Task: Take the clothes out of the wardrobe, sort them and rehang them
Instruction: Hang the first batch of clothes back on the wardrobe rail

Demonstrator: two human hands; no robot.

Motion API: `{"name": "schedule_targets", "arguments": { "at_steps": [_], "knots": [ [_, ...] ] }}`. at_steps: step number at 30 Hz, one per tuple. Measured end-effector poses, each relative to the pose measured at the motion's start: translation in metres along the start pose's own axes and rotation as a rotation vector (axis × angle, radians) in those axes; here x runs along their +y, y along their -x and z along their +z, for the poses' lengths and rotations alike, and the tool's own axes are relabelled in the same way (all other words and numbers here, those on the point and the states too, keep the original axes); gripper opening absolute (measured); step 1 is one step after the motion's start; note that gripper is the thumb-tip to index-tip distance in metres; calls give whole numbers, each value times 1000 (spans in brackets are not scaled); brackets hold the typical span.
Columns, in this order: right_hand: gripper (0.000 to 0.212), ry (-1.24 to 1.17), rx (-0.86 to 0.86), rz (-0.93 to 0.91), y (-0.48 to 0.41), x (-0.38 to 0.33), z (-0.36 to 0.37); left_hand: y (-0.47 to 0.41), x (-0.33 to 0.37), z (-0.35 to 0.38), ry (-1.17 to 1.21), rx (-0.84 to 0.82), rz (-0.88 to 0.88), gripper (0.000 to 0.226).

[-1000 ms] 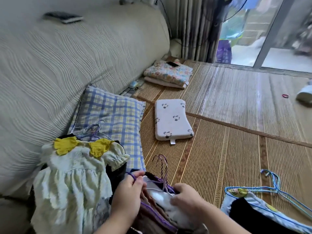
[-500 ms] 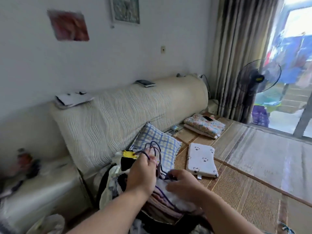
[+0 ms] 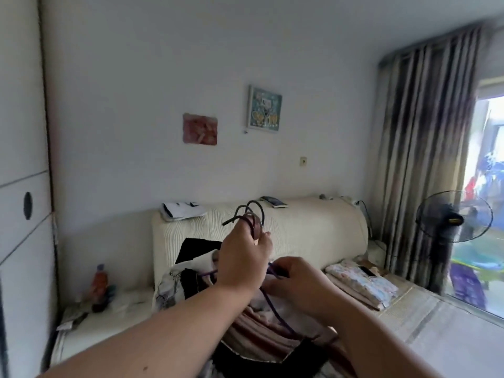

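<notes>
The left hand [image 3: 242,263] curls its fingers round a cluster of hanger hooks [image 3: 246,214], level with the top edge of the headboard [image 3: 313,230] — bare wall above. The right hand [image 3: 297,279] pinches a purple hanger [image 3: 275,312]; the clothes [image 3: 253,331] hang bunched between both forearms, well apart from the wardrobe [image 3: 21,186] at left.

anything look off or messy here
Nothing looks spilled or broken. The left hand grips several hanger hooks that splay in different directions, with the clothes bunched in a heap beneath. The right hand pinches a purple hanger.
</notes>
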State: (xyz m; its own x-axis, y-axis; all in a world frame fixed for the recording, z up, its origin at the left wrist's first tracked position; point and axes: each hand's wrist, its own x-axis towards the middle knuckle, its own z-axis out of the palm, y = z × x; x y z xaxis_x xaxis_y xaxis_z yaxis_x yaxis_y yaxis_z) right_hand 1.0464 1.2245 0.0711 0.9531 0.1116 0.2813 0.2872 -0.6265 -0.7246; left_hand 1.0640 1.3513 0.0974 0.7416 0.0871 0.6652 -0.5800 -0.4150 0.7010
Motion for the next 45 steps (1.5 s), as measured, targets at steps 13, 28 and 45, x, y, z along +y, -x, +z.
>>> {"name": "schedule_targets", "arguments": {
  "at_steps": [13, 28, 45],
  "knots": [
    [40, -23, -96, -46, -3, -47, 20, 0, 19, -79, -129, 28, 4, 22],
    [33, -97, -387, -239, 88, -107, 19, 104, 96, -122, -75, 272, -95, 15],
    [39, -277, -827, -648, 203, -202, -48, 193, 248, -179, -500, 843, -147, 14]
  ]
}}
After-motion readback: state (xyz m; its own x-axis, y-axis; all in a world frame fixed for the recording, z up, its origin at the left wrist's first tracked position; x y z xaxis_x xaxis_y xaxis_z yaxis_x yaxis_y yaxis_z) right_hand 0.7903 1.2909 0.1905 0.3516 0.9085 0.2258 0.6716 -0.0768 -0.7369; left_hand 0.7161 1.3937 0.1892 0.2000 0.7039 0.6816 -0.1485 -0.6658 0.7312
